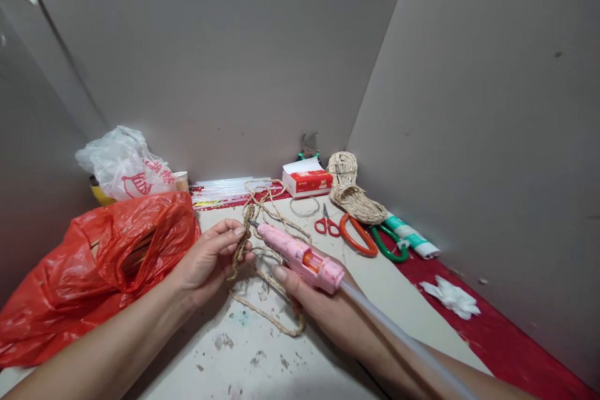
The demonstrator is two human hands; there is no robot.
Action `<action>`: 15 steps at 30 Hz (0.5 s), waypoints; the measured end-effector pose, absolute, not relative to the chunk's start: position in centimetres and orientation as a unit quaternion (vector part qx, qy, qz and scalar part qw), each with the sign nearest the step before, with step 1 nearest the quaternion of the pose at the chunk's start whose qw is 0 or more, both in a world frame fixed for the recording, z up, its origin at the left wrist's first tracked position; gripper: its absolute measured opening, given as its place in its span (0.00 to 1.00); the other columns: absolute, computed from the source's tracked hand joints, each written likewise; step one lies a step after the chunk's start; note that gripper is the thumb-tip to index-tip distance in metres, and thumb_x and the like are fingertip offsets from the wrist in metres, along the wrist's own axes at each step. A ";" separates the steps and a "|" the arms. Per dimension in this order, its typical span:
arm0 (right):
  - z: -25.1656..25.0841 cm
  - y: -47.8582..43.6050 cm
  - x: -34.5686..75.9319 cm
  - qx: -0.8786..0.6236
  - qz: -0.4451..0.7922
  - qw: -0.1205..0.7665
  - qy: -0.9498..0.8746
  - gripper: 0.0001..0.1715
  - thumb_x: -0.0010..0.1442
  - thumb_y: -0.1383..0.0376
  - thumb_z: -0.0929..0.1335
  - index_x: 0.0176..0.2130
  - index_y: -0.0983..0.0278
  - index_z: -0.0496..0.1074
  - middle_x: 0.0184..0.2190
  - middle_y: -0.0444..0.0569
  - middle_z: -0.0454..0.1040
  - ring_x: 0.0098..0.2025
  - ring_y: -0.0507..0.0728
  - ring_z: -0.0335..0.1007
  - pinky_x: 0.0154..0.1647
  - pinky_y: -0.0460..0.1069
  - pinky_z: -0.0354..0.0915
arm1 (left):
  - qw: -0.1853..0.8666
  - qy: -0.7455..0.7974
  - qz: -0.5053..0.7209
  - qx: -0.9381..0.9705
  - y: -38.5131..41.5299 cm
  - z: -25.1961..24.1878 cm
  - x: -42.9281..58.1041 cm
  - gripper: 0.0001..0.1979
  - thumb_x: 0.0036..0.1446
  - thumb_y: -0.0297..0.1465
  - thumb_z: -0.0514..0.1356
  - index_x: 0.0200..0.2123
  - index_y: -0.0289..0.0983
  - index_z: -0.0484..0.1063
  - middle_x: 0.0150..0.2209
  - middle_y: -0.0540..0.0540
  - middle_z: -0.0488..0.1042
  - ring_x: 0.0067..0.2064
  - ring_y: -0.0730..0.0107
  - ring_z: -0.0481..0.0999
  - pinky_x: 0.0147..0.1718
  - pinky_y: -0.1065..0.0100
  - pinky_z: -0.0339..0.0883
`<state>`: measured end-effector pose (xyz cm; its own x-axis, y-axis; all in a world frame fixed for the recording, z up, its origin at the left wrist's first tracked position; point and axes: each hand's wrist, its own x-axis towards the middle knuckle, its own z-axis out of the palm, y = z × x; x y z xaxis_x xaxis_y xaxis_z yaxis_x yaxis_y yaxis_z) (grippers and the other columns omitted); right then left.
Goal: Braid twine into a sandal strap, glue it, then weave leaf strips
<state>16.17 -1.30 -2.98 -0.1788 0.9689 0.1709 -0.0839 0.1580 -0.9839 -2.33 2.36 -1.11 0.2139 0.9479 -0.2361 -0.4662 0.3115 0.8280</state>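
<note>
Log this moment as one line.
left hand: holding cord | right hand: holding glue gun | nozzle: at cord | red scissors: on table

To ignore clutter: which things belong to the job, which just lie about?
In use:
pink plastic glue gun, right hand
translucent glue stick in it
braided tan cord, left hand

Apparently lying about:
crumpled white tissue
red-printed white plastic bag
red plastic bag

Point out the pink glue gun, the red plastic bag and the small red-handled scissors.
Pink glue gun (291,247): head view, on the barrel.
Red plastic bag (89,297): head view, on its crumpled front.
Small red-handled scissors (327,219): head view, where handles and blades meet.
</note>
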 end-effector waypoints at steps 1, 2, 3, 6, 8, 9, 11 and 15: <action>-2.8 -1.3 16.2 -0.400 0.514 0.492 -0.578 0.16 0.53 0.63 0.72 0.43 0.60 0.76 0.20 0.41 0.66 0.21 0.51 0.57 0.23 0.47 0.60 | 0.717 0.377 0.496 0.314 2.4 -1.2 -2.4 0.04 0.53 0.24 0.63 0.31 0.34 0.69 0.27 0.50 0.71 0.30 0.76 0.74 0.35 0.71 0.74; -2.6 -1.4 16.2 -0.408 0.509 0.475 -0.591 0.18 0.54 0.63 0.71 0.46 0.59 0.74 0.21 0.41 0.67 0.22 0.51 0.57 0.24 0.46 0.60 | 0.721 0.370 0.494 0.315 2.5 -1.2 -2.5 0.04 0.53 0.25 0.63 0.32 0.34 0.70 0.27 0.50 0.71 0.30 0.75 0.75 0.36 0.70 0.74; -2.4 -1.4 16.2 -0.415 0.505 0.460 -0.601 0.20 0.56 0.63 0.70 0.49 0.59 0.73 0.23 0.41 0.68 0.23 0.51 0.58 0.26 0.46 0.61 | 0.725 0.363 0.493 0.317 2.5 -1.2 -2.5 0.05 0.52 0.25 0.64 0.32 0.34 0.70 0.26 0.50 0.71 0.31 0.74 0.75 0.36 0.69 0.74; -2.0 -1.5 16.4 -0.422 0.495 0.443 -0.617 0.22 0.58 0.62 0.68 0.53 0.59 0.70 0.28 0.43 0.71 0.25 0.51 0.61 0.28 0.46 0.63 | 0.732 0.355 0.486 0.320 2.7 -1.2 -2.7 0.06 0.51 0.25 0.65 0.32 0.34 0.70 0.26 0.50 0.70 0.32 0.72 0.75 0.38 0.68 0.74; -1.9 -1.5 16.4 -0.423 0.487 0.440 -0.624 0.23 0.58 0.61 0.68 0.54 0.60 0.70 0.28 0.44 0.72 0.26 0.51 0.63 0.29 0.46 0.64 | 0.733 0.358 0.484 0.317 2.7 -1.1 -2.8 0.06 0.51 0.26 0.65 0.32 0.34 0.70 0.26 0.50 0.71 0.32 0.72 0.75 0.38 0.68 0.74; -1.9 -1.5 16.5 -0.424 0.484 0.440 -0.627 0.23 0.58 0.61 0.68 0.54 0.60 0.70 0.28 0.44 0.73 0.27 0.52 0.64 0.29 0.47 0.64 | 0.733 0.358 0.483 0.316 2.8 -1.1 -2.8 0.06 0.51 0.26 0.65 0.32 0.34 0.69 0.26 0.50 0.71 0.31 0.72 0.75 0.38 0.68 0.74; -1.9 -1.5 16.5 -0.423 0.483 0.438 -0.629 0.23 0.58 0.60 0.67 0.53 0.61 0.71 0.28 0.45 0.74 0.28 0.52 0.66 0.30 0.47 0.66 | 0.735 0.358 0.481 0.316 2.8 -1.1 -2.9 0.06 0.51 0.25 0.65 0.32 0.34 0.69 0.26 0.49 0.71 0.31 0.73 0.75 0.38 0.67 0.74; -2.0 -1.3 16.3 -0.402 0.489 0.449 -0.631 0.22 0.58 0.61 0.67 0.53 0.59 0.72 0.32 0.47 0.76 0.33 0.56 0.71 0.37 0.50 0.69 | 0.737 0.358 0.475 0.320 2.9 -1.4 -2.9 0.05 0.52 0.24 0.64 0.32 0.34 0.69 0.25 0.51 0.70 0.30 0.75 0.74 0.39 0.67 0.73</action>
